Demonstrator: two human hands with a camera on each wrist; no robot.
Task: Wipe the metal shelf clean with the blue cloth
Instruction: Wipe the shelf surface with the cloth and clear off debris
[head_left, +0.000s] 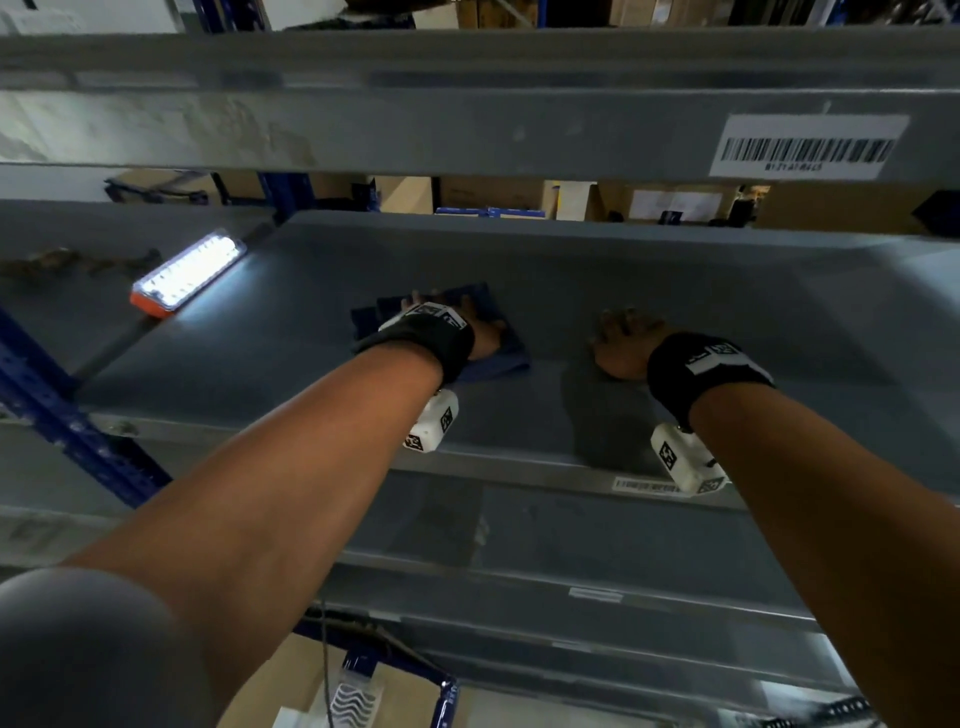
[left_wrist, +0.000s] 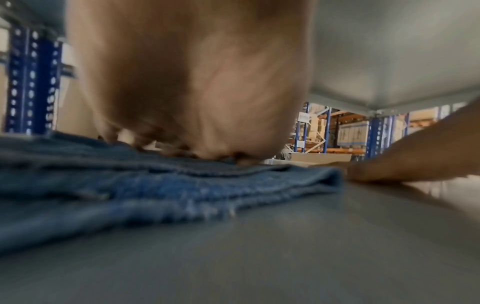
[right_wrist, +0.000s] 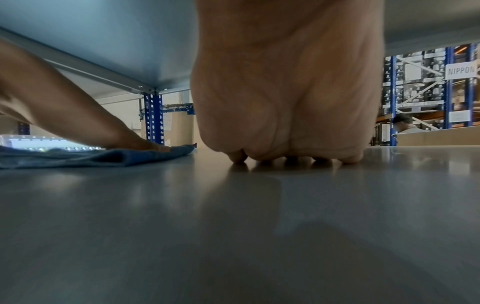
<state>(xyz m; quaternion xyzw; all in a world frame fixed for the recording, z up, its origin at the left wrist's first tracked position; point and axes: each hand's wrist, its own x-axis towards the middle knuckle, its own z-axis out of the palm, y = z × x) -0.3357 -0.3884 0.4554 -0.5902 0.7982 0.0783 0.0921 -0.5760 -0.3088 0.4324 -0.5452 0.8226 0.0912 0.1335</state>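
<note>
The grey metal shelf (head_left: 311, 338) runs across the head view at chest height. A folded blue cloth (head_left: 501, 356) lies near its middle, and my left hand (head_left: 470, 325) presses down on it with straight fingers. The left wrist view shows the cloth (left_wrist: 155, 191) bunched in folds under my palm (left_wrist: 194, 102). To the right of the cloth, apart from it, my right hand (head_left: 621, 340) rests on the bare shelf holding nothing. In the right wrist view its fingertips (right_wrist: 285, 159) touch the shelf surface (right_wrist: 233, 226), with my left hand (right_wrist: 103, 127) on the cloth (right_wrist: 130, 157) at the left.
A lit LED lamp (head_left: 189, 273) with an orange end lies on the shelf's left part. The upper shelf beam (head_left: 467, 130) with a barcode label (head_left: 808, 148) hangs close overhead. Blue uprights (head_left: 67, 415) stand left. A lower shelf (head_left: 571, 535) sits below. Boxes stand behind.
</note>
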